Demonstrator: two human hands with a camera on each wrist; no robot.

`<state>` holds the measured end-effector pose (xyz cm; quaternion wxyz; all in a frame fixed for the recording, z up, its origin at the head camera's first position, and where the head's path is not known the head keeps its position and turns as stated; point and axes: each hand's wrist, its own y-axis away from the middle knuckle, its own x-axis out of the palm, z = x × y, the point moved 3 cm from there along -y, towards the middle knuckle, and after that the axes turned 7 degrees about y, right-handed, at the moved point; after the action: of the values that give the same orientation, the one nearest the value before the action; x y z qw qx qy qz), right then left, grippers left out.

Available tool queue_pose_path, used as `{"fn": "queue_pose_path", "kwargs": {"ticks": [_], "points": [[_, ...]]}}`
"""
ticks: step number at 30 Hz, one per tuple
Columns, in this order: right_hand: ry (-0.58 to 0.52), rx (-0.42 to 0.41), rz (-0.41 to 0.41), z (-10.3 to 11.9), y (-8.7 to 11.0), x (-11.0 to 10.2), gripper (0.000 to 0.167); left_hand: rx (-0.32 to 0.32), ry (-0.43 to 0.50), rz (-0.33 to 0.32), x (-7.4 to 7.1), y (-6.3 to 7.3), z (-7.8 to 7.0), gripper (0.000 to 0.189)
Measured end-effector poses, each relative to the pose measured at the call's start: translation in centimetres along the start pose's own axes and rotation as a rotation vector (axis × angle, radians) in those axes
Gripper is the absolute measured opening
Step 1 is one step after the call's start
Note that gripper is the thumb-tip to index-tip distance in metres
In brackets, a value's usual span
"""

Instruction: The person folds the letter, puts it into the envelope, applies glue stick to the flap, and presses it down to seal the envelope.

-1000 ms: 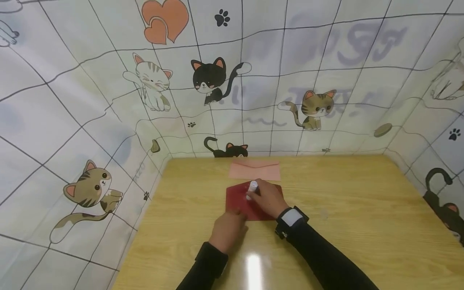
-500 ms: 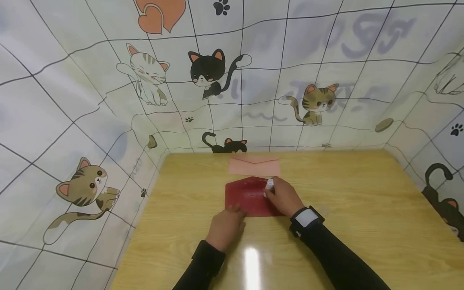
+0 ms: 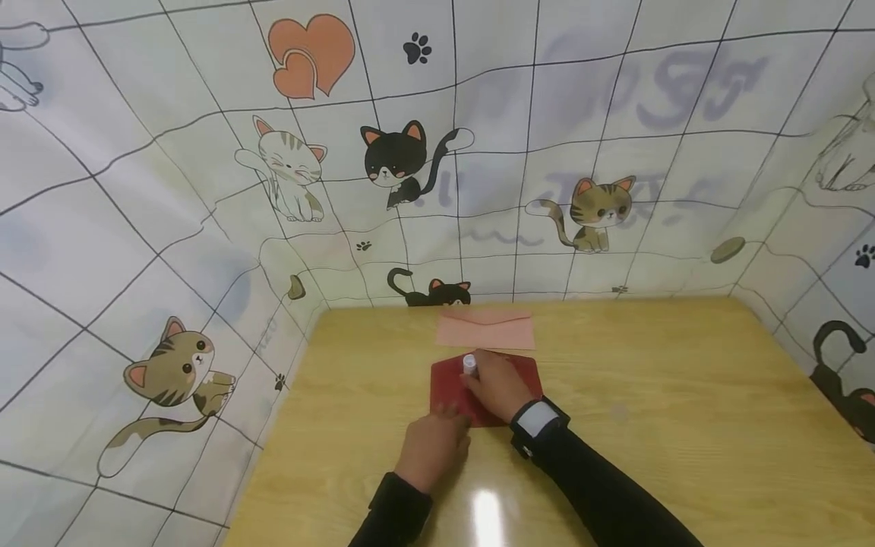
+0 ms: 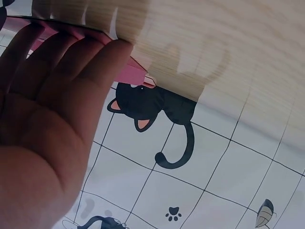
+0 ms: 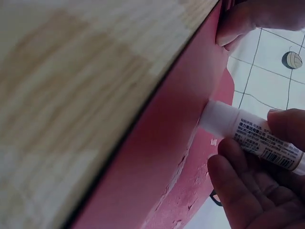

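Observation:
In the head view a red envelope [image 3: 447, 384] lies on the table with its pointed flap toward the far side. My right hand [image 3: 502, 386] holds a white glue stick [image 3: 469, 364] between thumb and fingers, end down against the envelope. Printed text and a barcode show on the glue stick [image 5: 259, 136] in the right wrist view. A whitish ridged streak runs along the red paper [image 5: 157, 138] there. The fingers of my left hand [image 3: 432, 447] rest fairly straight on the envelope's near left edge. In the left wrist view the left palm [image 4: 38, 129] faces the camera.
A pink envelope [image 3: 485, 332] lies flat just behind the red one, near the table's back edge. The wooden table [image 3: 649, 395] is enclosed by a cat-patterned cloth [image 3: 492, 175] at the back and sides.
My right hand has slid the glue stick rightward over the red envelope, then back left. My left hand stays at the near left edge. The head view has tilted slightly down, then up.

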<state>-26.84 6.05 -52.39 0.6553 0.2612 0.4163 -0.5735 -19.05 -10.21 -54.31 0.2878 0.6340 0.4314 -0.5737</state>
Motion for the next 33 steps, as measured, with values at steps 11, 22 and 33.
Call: {"fn": "queue_pose_path", "kwargs": {"ticks": [11, 22, 33], "points": [[0.066, 0.058, -0.086, -4.6, 2.2, -4.1, 0.027, -0.016, 0.013, -0.096, -1.8, 0.6, 0.2, 0.025], [-0.673, 0.370, -0.136, -5.1, 11.1, -6.5, 0.036, 0.006, 0.153, -0.055, -1.6, -1.1, -0.7, 0.023], [-1.199, 0.377, -0.059, -0.7, 14.4, -3.4, 0.050, -0.188, 1.594, 0.019, -2.5, -1.8, -6.3, 0.042]]}}
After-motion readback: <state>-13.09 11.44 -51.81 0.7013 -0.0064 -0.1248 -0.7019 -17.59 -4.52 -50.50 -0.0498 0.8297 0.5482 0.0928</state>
